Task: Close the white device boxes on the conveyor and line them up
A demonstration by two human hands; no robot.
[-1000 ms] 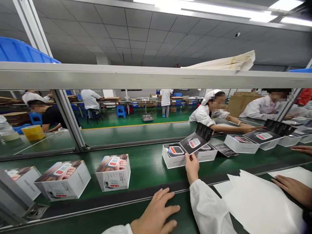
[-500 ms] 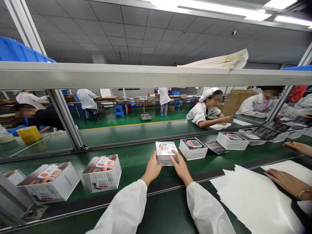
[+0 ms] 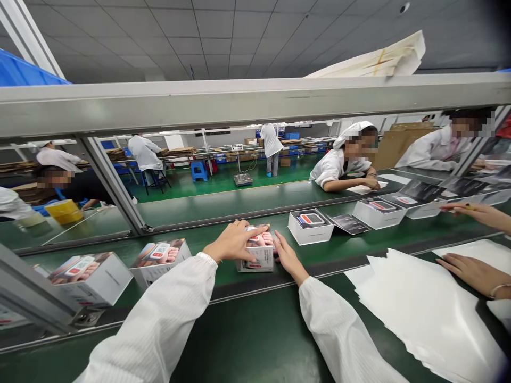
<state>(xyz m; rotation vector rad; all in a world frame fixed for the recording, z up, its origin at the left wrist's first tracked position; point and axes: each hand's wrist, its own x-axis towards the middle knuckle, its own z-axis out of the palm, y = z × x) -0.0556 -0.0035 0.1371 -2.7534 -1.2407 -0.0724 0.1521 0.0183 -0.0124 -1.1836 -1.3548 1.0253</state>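
Note:
Both my hands are on a small white product box [image 3: 258, 256] standing on the green conveyor belt [image 3: 223, 244]. My left hand [image 3: 235, 240] lies over its printed lid with fingers curled across the top. My right hand [image 3: 286, 257] presses against the box's right side, fingers flat. Just right of it sits an open white box [image 3: 310, 226] showing a device with a red-and-white face, and a dark leaflet [image 3: 348, 223] lies beside that.
Two closed printed boxes [image 3: 158, 259] [image 3: 91, 277] ride the belt at left. More open boxes [image 3: 379, 211] sit further right. White paper sheets [image 3: 423, 308] lie at right under another person's hand [image 3: 471, 272]. A metal frame post [image 3: 112, 186] and overhead rail cross the view. Workers sit opposite.
The lid of the box is now closed under my left hand, which moved from its left side onto the top. The box and the other boxes have shifted left along the belt.

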